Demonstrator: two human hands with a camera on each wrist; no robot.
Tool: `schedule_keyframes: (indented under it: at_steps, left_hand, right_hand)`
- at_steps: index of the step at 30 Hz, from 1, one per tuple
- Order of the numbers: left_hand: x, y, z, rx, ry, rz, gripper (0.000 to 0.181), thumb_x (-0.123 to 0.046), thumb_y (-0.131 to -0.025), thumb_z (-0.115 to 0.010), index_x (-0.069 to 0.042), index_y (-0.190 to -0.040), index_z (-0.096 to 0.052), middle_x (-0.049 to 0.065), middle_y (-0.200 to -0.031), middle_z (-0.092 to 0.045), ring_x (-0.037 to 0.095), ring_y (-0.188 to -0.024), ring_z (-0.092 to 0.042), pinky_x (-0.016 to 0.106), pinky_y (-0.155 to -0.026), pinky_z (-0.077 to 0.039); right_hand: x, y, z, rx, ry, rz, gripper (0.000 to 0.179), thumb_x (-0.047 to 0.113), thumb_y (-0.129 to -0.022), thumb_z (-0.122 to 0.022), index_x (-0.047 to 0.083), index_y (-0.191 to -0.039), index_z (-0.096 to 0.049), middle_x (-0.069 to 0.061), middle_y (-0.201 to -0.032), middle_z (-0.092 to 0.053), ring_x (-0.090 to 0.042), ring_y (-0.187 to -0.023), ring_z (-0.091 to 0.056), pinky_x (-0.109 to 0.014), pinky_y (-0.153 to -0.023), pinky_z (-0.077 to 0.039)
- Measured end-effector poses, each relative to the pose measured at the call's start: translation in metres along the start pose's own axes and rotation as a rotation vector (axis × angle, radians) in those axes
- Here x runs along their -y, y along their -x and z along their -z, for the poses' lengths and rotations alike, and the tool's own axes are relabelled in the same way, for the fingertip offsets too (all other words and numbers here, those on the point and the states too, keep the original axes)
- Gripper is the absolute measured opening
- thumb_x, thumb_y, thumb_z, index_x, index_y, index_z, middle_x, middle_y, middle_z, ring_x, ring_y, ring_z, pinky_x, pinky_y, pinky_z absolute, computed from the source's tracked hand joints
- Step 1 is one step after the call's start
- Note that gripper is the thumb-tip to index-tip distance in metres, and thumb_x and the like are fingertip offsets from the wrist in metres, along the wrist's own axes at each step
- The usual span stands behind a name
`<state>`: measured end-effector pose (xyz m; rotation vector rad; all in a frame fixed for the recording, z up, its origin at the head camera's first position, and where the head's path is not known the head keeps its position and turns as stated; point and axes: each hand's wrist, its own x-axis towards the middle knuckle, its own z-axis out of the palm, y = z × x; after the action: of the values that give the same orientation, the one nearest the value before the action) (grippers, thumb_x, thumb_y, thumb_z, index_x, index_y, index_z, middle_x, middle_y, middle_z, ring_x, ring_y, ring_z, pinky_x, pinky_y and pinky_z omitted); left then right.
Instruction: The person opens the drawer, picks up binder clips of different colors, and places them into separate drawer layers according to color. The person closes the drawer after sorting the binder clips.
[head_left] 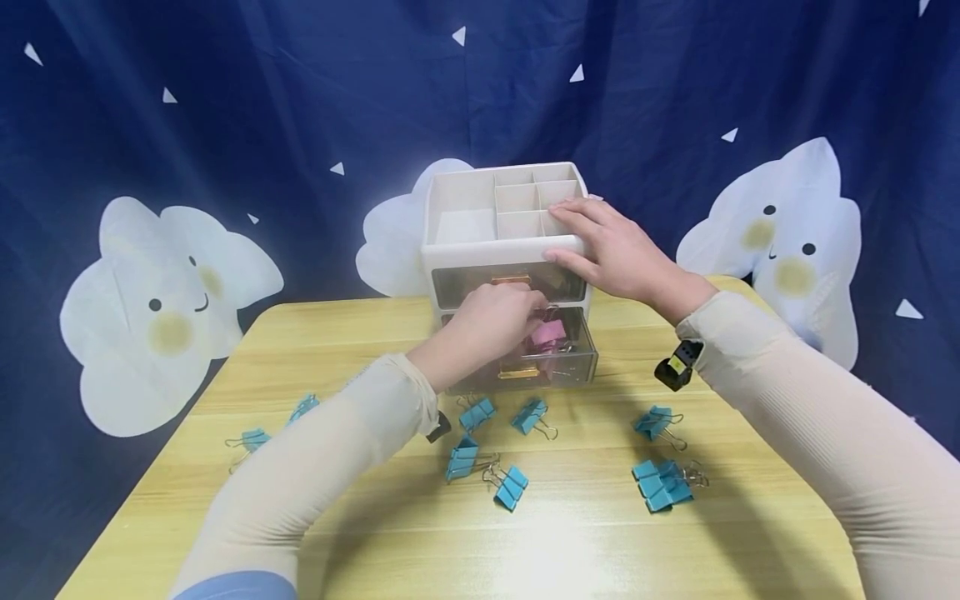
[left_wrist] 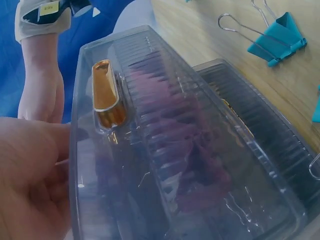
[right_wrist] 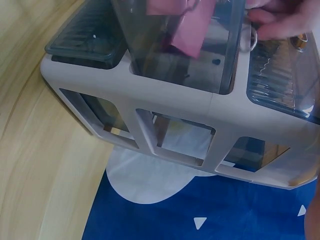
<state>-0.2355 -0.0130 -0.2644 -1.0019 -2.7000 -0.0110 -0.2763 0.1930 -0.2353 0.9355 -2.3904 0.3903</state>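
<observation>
A white desktop organizer [head_left: 480, 251] has its middle clear drawer [head_left: 573, 364] pulled out, with pink binder clips [head_left: 548, 332] inside. My left hand [head_left: 491, 321] reaches over that drawer, fingers curled and bent downward. A wire handle of a binder clip [right_wrist: 254, 40] shows at the left fingertips; its body is hidden by the fingers. In the left wrist view the left palm [left_wrist: 30, 175] is beside the drawer's wall and gold handle [left_wrist: 106, 92]. My right hand [head_left: 618, 254] rests on the organizer's top right edge, fingers spread over the small compartments.
Several blue binder clips [head_left: 510, 487] lie scattered on the wooden table [head_left: 375, 542] before the organizer. More blue clips [head_left: 662, 485] lie at the right, others [head_left: 255, 439] at the left beside the left forearm. A dark blue curtain [head_left: 300, 100] hangs behind the table.
</observation>
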Motion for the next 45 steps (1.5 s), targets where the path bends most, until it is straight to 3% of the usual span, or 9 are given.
schedule_keyframes:
  at_steps: [6,11,13,18,25,31,36,41,45]
  left_hand:
    - [0.0,0.0,-0.002,0.116,-0.019,-0.108,0.024,-0.035,-0.099,-0.059,-0.021,-0.113,-0.072,-0.004,-0.099,-0.068,0.014,-0.088,-0.067,0.034,-0.076,-0.056]
    - [0.0,-0.001,-0.003,0.232,0.037,-0.179,0.037,-0.042,-0.105,-0.041,-0.022,-0.104,-0.073,-0.006,-0.096,-0.071,0.017,-0.096,-0.068,0.036,-0.089,-0.052]
    - [0.0,-0.001,-0.002,0.297,0.047,-0.157,0.045,-0.045,-0.106,-0.033,-0.023,-0.102,-0.071,-0.005,-0.09,-0.07,0.017,-0.092,-0.068,0.038,-0.088,-0.052]
    - [-0.001,-0.001,0.002,0.418,-0.003,-0.058,0.057,-0.051,-0.105,-0.019,-0.027,-0.13,-0.064,-0.003,-0.125,-0.066,0.021,-0.116,-0.06,0.044,-0.093,-0.05]
    - [-0.001,0.003,0.011,0.495,-0.11,-0.011,0.059,-0.049,-0.106,-0.017,-0.022,-0.137,-0.058,0.0,-0.14,-0.055,0.023,-0.133,-0.046,0.042,-0.106,-0.04]
    - [0.0,0.004,0.005,0.405,0.005,-0.12,0.047,-0.042,-0.107,-0.031,-0.018,-0.139,-0.057,-0.006,-0.14,-0.054,0.02,-0.13,-0.049,0.038,-0.109,-0.038]
    - [-0.001,0.005,0.003,0.279,0.099,-0.161,0.034,-0.035,-0.104,-0.045,-0.017,-0.115,-0.071,-0.005,-0.109,-0.07,0.015,-0.103,-0.065,0.036,-0.09,-0.051]
    - [-0.003,0.011,0.008,0.13,-0.01,-0.041,0.035,-0.043,-0.102,-0.047,-0.016,-0.1,-0.069,-0.004,-0.085,-0.066,0.016,-0.079,-0.066,0.035,-0.068,-0.055]
    - [-0.005,0.014,0.011,0.125,-0.058,0.045,0.038,-0.047,-0.101,-0.045,-0.015,-0.104,-0.065,-0.003,-0.074,-0.061,0.018,-0.07,-0.065,0.036,-0.062,-0.055]
  right_hand:
    - [0.0,0.0,0.0,-0.005,0.001,0.005,0.06,0.036,-0.094,-0.066,0.002,-0.14,-0.051,-0.014,-0.14,-0.049,-0.03,-0.131,-0.042,-0.048,-0.109,-0.036]
    - [0.001,0.0,0.0,-0.014,0.002,0.021,0.059,0.034,-0.093,-0.067,0.001,-0.14,-0.051,-0.015,-0.139,-0.05,-0.031,-0.131,-0.042,-0.047,-0.109,-0.036]
    - [0.001,-0.001,0.0,-0.014,0.001,0.022,0.059,0.034,-0.093,-0.067,0.001,-0.14,-0.051,-0.015,-0.139,-0.05,-0.031,-0.131,-0.042,-0.047,-0.109,-0.036]
    - [0.002,-0.002,0.001,-0.006,-0.002,0.016,0.06,0.035,-0.094,-0.066,0.001,-0.14,-0.051,-0.014,-0.139,-0.049,-0.03,-0.131,-0.042,-0.047,-0.108,-0.036]
    - [0.003,-0.001,0.002,0.01,-0.001,-0.004,0.06,0.036,-0.094,-0.065,0.001,-0.141,-0.05,-0.014,-0.141,-0.048,-0.03,-0.132,-0.041,-0.047,-0.109,-0.036]
    - [0.001,0.0,0.001,0.013,0.005,-0.007,0.06,0.037,-0.094,-0.065,0.002,-0.141,-0.05,-0.014,-0.141,-0.048,-0.03,-0.133,-0.04,-0.048,-0.109,-0.035]
    - [0.0,0.001,0.0,0.009,0.001,-0.005,0.06,0.036,-0.094,-0.066,0.002,-0.141,-0.05,-0.013,-0.141,-0.048,-0.03,-0.132,-0.041,-0.048,-0.108,-0.035]
    - [0.0,0.001,-0.001,0.008,-0.001,0.003,0.06,0.035,-0.094,-0.066,0.001,-0.14,-0.051,-0.014,-0.14,-0.049,-0.031,-0.132,-0.041,-0.048,-0.108,-0.036]
    - [0.0,0.0,0.0,0.003,0.005,0.002,0.06,0.035,-0.094,-0.066,0.001,-0.14,-0.051,-0.014,-0.14,-0.049,-0.031,-0.132,-0.041,-0.048,-0.107,-0.037]
